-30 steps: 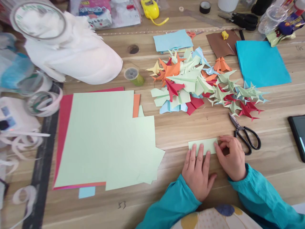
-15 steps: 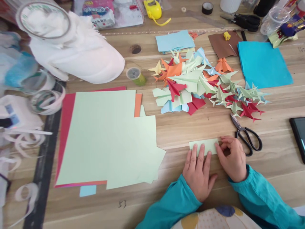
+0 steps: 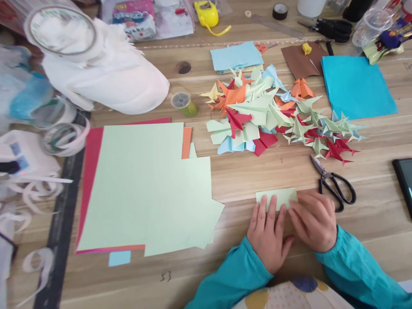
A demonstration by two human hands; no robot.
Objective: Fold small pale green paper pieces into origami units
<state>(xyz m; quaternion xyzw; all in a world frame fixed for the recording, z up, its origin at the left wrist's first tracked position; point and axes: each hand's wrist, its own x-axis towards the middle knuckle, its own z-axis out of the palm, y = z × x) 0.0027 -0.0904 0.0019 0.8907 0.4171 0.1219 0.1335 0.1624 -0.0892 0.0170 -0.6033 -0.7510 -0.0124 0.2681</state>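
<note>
A small pale green paper rectangle point(image 3: 285, 196) lies on the wooden table near its front. My left hand point(image 3: 268, 234) rests flat with fingers spread, its fingertips pressing the paper's lower edge. At the paper's right end is my right hand point(image 3: 315, 219), its fingers curled together and closed on the lower right corner; the fingertips are slightly blurred. Just beyond that hand lie black-handled scissors point(image 3: 334, 184), blades pointing away to the upper left. Further back sits a heap of folded paper planes point(image 3: 254, 107) in green, red, orange and blue.
On the left is a stack of large green sheets point(image 3: 144, 184), with red and orange ones beneath. Behind are blue paper slips point(image 3: 236, 56), a turquoise cloth-like square point(image 3: 358, 88) and a small green cup point(image 3: 184, 104). A phone point(image 3: 404, 180) lies at the right edge; tape rolls point(image 3: 66, 135) crowd the left.
My right hand has turned over and shifted slightly down along the paper's right end, its fingers now closer together. My left hand stays in place on the paper.
</note>
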